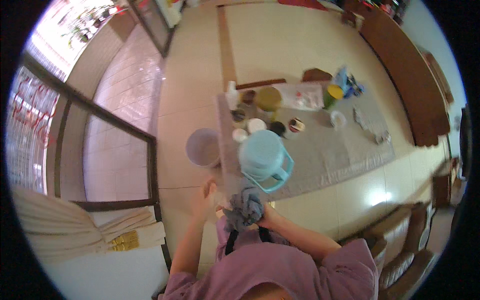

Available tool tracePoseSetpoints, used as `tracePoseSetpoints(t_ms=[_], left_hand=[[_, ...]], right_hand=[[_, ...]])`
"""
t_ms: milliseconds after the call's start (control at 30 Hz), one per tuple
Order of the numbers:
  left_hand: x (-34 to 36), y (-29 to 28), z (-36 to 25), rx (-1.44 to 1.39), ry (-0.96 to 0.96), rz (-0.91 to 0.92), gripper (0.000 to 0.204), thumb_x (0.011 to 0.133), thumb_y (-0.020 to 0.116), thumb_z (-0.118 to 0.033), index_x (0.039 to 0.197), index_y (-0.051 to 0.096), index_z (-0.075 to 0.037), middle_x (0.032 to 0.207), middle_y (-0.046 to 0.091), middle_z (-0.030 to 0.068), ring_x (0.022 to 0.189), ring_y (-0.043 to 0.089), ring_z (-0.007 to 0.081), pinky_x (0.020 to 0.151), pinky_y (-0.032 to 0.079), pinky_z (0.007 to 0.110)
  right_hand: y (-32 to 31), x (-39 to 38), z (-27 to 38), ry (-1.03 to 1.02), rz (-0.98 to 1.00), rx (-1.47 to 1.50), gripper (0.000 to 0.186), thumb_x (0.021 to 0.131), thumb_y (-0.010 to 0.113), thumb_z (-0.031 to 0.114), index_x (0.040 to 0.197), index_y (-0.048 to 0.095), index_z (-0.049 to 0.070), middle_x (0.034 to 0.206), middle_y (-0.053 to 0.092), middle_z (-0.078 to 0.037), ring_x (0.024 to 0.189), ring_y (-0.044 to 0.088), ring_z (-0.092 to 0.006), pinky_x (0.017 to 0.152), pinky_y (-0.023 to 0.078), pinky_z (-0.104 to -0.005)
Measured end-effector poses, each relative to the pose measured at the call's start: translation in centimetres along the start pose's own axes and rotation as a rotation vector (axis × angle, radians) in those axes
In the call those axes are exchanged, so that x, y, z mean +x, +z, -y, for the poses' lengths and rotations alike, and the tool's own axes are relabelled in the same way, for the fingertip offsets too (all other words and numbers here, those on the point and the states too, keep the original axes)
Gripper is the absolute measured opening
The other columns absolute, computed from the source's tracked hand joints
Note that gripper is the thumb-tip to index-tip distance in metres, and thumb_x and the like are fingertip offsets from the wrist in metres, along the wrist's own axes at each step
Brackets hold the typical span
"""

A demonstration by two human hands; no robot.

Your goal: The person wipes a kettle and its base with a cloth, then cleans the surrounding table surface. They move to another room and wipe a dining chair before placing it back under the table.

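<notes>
A crumpled grey-blue cloth [244,207] is bunched in front of my body at the table's near left corner. My right hand [268,216] is closed on its right side, with the fingers partly hidden by the folds. Left of the cloth, my left hand [207,194] is raised and smeared by motion, so its fingers are not clear. A light blue pitcher-like container with a handle [261,154] stands on the table just beyond the cloth. Below the table's left edge, a pale round bin [203,147] is on the floor near my left hand.
Several jars and tubs, one a white tub [256,125], crowd the left half of the grey-covered table [327,155]. A white bottle [232,95] stands at its far left corner. A green canister with a yellow lid [332,95] is farther right. Brown seats [400,240] are at lower right.
</notes>
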State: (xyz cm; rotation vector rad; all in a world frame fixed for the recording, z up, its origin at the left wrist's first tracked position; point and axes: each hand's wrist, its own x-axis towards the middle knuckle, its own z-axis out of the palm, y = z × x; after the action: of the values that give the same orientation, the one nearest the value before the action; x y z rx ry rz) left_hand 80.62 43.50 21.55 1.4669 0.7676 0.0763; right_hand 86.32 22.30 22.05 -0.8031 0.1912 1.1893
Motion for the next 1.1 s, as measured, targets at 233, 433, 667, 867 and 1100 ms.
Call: tracePoseSetpoints(t_ms=[233, 433, 667, 867, 1100], left_hand=[[-4.3, -7.6, 7.7, -0.161, -0.136, 0.12, 0.039, 0.091, 0.05, -0.031, 0.114, 0.054, 0.001, 0.098, 0.059, 0.0066, 0.092, 0.053, 0.0138, 0.079, 0.043, 0.026], [-1.8, -19.7, 9.5, 0.333, 0.06, -0.054, 0.027, 0.09, 0.052, -0.02, 0.102, 0.059, 0.002, 0.078, 0.06, 0.0071, 0.073, 0.054, 0.0125, 0.067, 0.044, 0.028], [0.2, -29.2, 5.5, 0.264, -0.044, -0.123, 0.028, 0.088, 0.052, -0.023, 0.091, 0.059, 0.004, 0.072, 0.059, 0.0146, 0.066, 0.054, 0.0173, 0.063, 0.044, 0.032], [7.0, -30.6, 4.1, 0.15, -0.284, 0.05, 0.05, 0.086, 0.059, -0.029, 0.122, 0.044, 0.002, 0.1, 0.057, 0.0174, 0.091, 0.056, 0.0201, 0.078, 0.045, 0.029], [17.4, -33.7, -1.2, 0.624, -0.017, -0.011, 0.065, 0.079, 0.067, -0.032, 0.126, 0.04, 0.002, 0.112, 0.054, 0.0202, 0.104, 0.054, 0.0281, 0.085, 0.045, 0.035]], right_hand=[[5.8, 9.5, -5.3, -0.095, 0.301, -0.242, 0.044, 0.09, 0.042, 0.041, 0.124, 0.048, 0.014, 0.126, 0.05, -0.006, 0.115, 0.047, -0.024, 0.1, 0.035, -0.0419], [14.4, 17.5, -11.8, 0.343, 0.091, 0.269, 0.046, 0.09, 0.038, 0.042, 0.123, 0.049, 0.013, 0.127, 0.05, -0.007, 0.116, 0.047, -0.025, 0.103, 0.031, -0.0439], [20.7, 23.5, -16.5, 0.402, 0.136, 0.646, 0.04, 0.092, 0.035, 0.037, 0.118, 0.053, 0.011, 0.123, 0.053, -0.007, 0.113, 0.048, -0.0249, 0.102, 0.032, -0.0414], [21.5, 30.3, -14.9, 0.288, 0.187, 0.559, 0.046, 0.09, 0.038, 0.043, 0.114, 0.055, 0.009, 0.117, 0.056, -0.01, 0.108, 0.052, -0.0282, 0.098, 0.037, -0.0448], [25.9, 38.9, -6.5, 0.338, -0.094, 0.436, 0.039, 0.09, 0.045, 0.036, 0.111, 0.055, 0.005, 0.112, 0.058, -0.008, 0.102, 0.054, -0.0231, 0.092, 0.042, -0.0391]])
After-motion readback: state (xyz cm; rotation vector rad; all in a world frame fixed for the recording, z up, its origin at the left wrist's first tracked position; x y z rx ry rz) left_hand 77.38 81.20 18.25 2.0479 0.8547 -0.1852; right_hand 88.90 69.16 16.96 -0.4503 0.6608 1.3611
